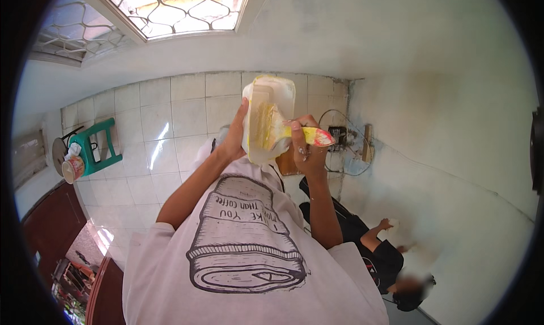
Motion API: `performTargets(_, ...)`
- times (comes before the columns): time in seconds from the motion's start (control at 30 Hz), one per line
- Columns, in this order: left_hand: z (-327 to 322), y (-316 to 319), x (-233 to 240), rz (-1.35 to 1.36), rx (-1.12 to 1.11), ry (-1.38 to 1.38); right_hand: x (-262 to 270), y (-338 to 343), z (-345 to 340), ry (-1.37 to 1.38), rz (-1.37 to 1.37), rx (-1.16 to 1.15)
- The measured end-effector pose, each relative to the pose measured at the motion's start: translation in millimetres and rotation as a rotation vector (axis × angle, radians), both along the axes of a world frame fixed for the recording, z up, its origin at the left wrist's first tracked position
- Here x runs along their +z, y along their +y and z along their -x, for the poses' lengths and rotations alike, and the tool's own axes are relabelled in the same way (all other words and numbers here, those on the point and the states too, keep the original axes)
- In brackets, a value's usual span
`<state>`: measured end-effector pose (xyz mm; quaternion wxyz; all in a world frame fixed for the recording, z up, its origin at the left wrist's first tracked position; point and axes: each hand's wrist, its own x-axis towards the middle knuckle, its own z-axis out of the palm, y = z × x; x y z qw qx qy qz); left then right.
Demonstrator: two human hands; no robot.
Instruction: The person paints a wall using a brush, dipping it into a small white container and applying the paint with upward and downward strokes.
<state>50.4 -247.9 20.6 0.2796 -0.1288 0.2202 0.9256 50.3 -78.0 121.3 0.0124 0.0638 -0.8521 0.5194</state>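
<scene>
My left hand [236, 134] grips a shallow rectangular plastic tub [282, 86] by its side, in front of my chest. White and yellow paint smears its rim and walls. My right hand [309, 148] holds a wide paintbrush [312, 134] by its yellow handle, which ends in a red, paint-flecked tip. The paint-coated yellow bristles reach inside the tub; whether they touch its bottom I cannot tell. Spots of white paint mark my right fingers.
At left a green plastic stool [97, 150] stands on the tiled floor [153, 112], a paper cup [73, 168] beside it. A grilled window [178, 10] is ahead. To the right, a co-worker [382, 257] reaches toward the pale wall [459, 146], near a looped cable [371, 155].
</scene>
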Motion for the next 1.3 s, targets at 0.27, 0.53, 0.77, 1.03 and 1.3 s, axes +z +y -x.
performTargets(0.27,6.6,7.9,-11.2,-0.075,0.004,0.004,-10.6,23.9,-24.9,-0.036,0.198,-0.179)
performTargets(0.53,-1.0,3.0,-21.0,-0.089,-0.030,0.067,3.3,10.6,-22.2,-0.002,-0.018,-0.051)
performTargets(0.77,-10.2,-9.8,-14.0,0.036,-0.003,0.097,0.9,-1.9,-19.9,-0.076,0.050,-0.038)
performTargets(1.03,-22.7,-18.1,-32.8,-0.422,0.129,0.031,17.4,-12.4,-25.5,-0.040,0.048,0.140)
performTargets(1.3,10.5,4.5,-20.4,-0.355,0.103,-0.021,-1.9,39.9,-32.5,-0.154,0.597,0.071)
